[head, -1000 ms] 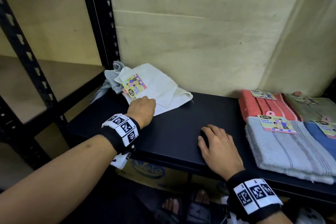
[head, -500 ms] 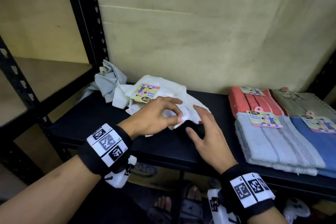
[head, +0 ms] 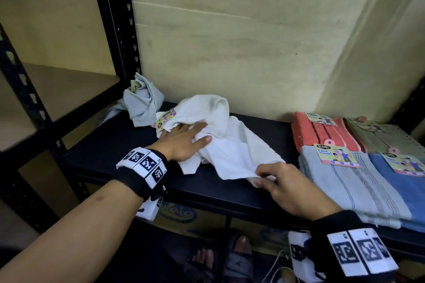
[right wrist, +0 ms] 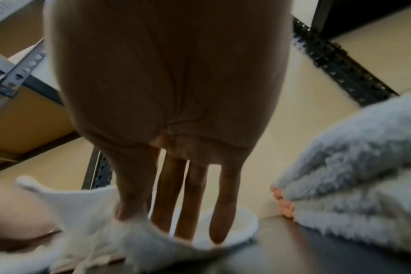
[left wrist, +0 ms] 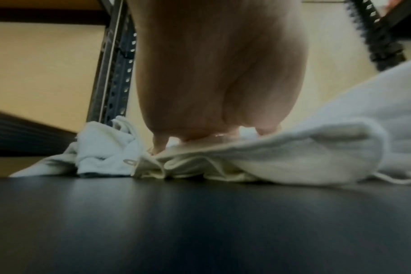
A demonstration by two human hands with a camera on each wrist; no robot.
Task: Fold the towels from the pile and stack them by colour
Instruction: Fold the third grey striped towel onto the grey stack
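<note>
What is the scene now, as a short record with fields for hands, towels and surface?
left hand: left hand rests flat on the white towel
right hand: right hand pinches the towel's near corner
unfolded: white towel, crumpled; grey towel bunched by the shelf post
folded: red towel, light grey striped towel, blue towel, olive towel
surface: black shelf

two loose towels (head: 216, 135), four folded towels (head: 358, 181), three paper labels (head: 337, 154), two hands (head: 184, 142)
</note>
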